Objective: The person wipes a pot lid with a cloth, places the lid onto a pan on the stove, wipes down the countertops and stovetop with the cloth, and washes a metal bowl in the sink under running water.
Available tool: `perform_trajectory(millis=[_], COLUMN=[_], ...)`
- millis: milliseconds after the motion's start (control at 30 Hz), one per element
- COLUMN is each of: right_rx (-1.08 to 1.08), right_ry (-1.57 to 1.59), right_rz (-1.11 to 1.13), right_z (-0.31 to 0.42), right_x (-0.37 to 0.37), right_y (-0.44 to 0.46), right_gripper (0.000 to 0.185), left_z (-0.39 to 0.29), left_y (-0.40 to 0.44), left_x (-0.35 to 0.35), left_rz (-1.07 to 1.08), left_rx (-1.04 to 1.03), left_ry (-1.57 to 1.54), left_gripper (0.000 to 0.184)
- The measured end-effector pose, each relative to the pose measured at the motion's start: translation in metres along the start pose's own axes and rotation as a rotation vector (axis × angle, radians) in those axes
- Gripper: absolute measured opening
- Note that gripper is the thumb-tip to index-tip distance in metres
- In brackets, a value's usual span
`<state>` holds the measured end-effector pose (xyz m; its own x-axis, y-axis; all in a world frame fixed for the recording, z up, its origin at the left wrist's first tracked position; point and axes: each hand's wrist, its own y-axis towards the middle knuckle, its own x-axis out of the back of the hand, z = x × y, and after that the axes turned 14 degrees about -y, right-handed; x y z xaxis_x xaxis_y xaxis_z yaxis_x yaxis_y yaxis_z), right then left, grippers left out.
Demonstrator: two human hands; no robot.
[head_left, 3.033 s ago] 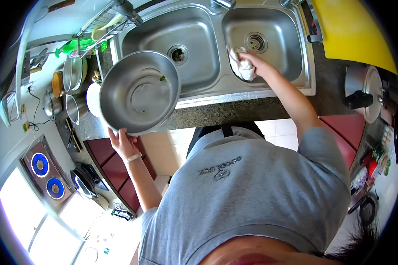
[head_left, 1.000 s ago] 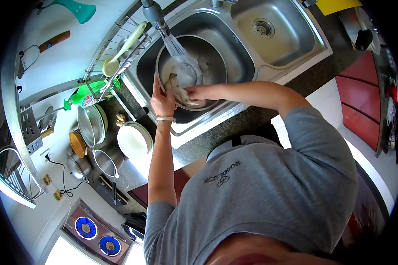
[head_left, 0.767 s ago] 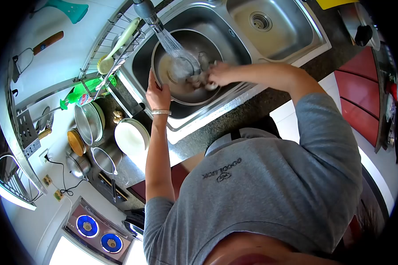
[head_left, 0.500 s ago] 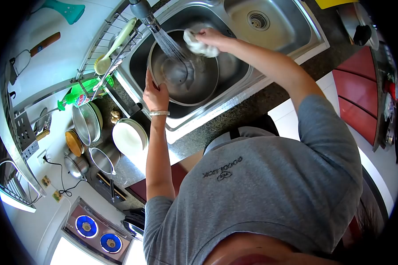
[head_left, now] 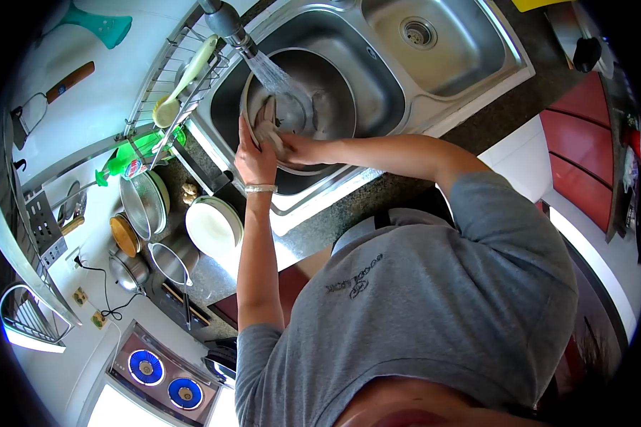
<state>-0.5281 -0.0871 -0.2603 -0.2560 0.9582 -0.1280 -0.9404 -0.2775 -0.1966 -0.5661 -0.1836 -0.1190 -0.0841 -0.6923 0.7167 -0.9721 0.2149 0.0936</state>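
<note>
A round metal pot (head_left: 337, 107) sits in the sink's left basin, and water from the pull-out faucet (head_left: 224, 25) sprays into it. My left hand (head_left: 255, 161) grips the pot's near-left rim, fingers outside along the edge. Inside the pot, close to that same rim, my right hand (head_left: 298, 149) is closed on a wet white cloth (head_left: 266, 134) pressed to the inner wall. The two hands are almost touching, and part of the cloth is hidden by the fingers.
The second basin (head_left: 445, 64) lies to the right. Left of the sink are a wire rack (head_left: 153, 89) with a pale green brush (head_left: 196, 64), a green bottle (head_left: 146, 148), stacked white bowls (head_left: 212, 226) and a strainer (head_left: 137, 203). A two-burner stove (head_left: 165, 377) is farther off.
My right hand has swung from the pot's far right side down and left to the near-left wall, bringing the cloth along. My left hand stays on the rim.
</note>
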Motion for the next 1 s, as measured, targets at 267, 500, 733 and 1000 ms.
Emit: perform_trajectory(millis=[267, 500, 733, 1000], right_rx=[0.123, -0.118, -0.103, 0.14], right_ry=[-1.447, -1.301, 0.375, -1.137], right_rz=[0.4, 0.031, 0.329, 0.524], right_z=[0.031, 0.069, 0.122, 0.001], right_x=[0.089, 0.142, 0.043, 0.065], right_y=[-0.043, 0.004, -0.009, -0.026], right_gripper=[0.03, 0.027, 0.056, 0.038], left_z=[0.011, -0.008, -0.002, 0.023], left_y=[0.003, 0.009, 0.013, 0.035], left_x=[0.007, 0.011, 0.002, 0.014], left_rz=[0.022, 0.026, -0.168, -0.046], left_rx=[0.017, 0.03, -0.103, -0.089], left_ry=[0.04, 0.187, 0.062, 0.167], left_gripper=[0.072, 0.069, 0.063, 0.062])
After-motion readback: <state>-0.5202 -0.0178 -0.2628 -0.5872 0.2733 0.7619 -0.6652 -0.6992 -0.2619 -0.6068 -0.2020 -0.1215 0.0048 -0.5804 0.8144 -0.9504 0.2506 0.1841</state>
